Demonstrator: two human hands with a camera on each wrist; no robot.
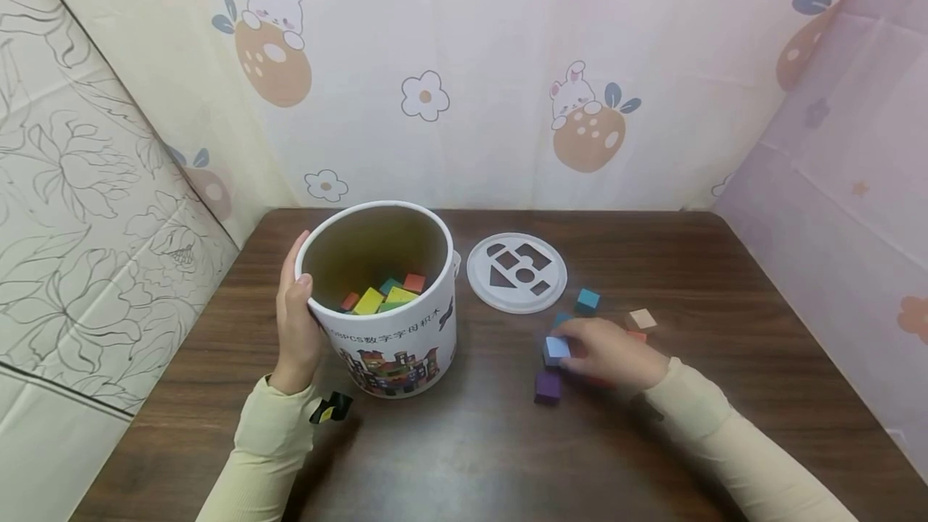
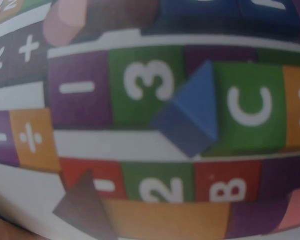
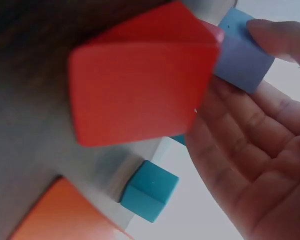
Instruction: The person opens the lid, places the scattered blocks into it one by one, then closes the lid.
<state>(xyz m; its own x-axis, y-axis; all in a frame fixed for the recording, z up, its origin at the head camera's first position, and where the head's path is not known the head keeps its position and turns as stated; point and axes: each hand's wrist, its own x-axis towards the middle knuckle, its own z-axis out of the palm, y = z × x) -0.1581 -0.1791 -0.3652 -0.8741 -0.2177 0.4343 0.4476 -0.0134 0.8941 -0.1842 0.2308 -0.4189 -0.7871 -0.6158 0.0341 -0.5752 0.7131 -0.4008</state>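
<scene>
Taking twelve o'clock as the far edge of the tabletop (image 1: 464,457), a white bucket (image 1: 444,349) stands toward ten o'clock, its mouth showing a heap of red, yellow and green blocks (image 1: 370,301) low inside. The left hand (image 1: 297,330) holds it at nine o'clock: the fingers curve along the outer wall and the thumb lies against the rim. The left wrist view is filled by the bucket's printed wall, with pictured letters, numbers and coloured shapes.

The right hand (image 1: 615,354) is over the tabletop at about four o'clock from the bucket. Its fingers are closed far enough to pinch a light blue block (image 1: 557,351) against the thumb; the other fingers lie side by side, slightly bent. Whether that block touches the tabletop I cannot tell. From it, a purple block (image 1: 547,387) sits near at six o'clock, a teal block (image 1: 588,300) at one, and a wooden-coloured block (image 1: 641,319) between two and three, with a partly hidden orange-red block (image 1: 637,337) just beside. A red block (image 3: 135,95) looms large in the right wrist view.

A white lid (image 1: 500,296) with cut-out shapes lies flat between two and three o'clock from the bucket.
</scene>
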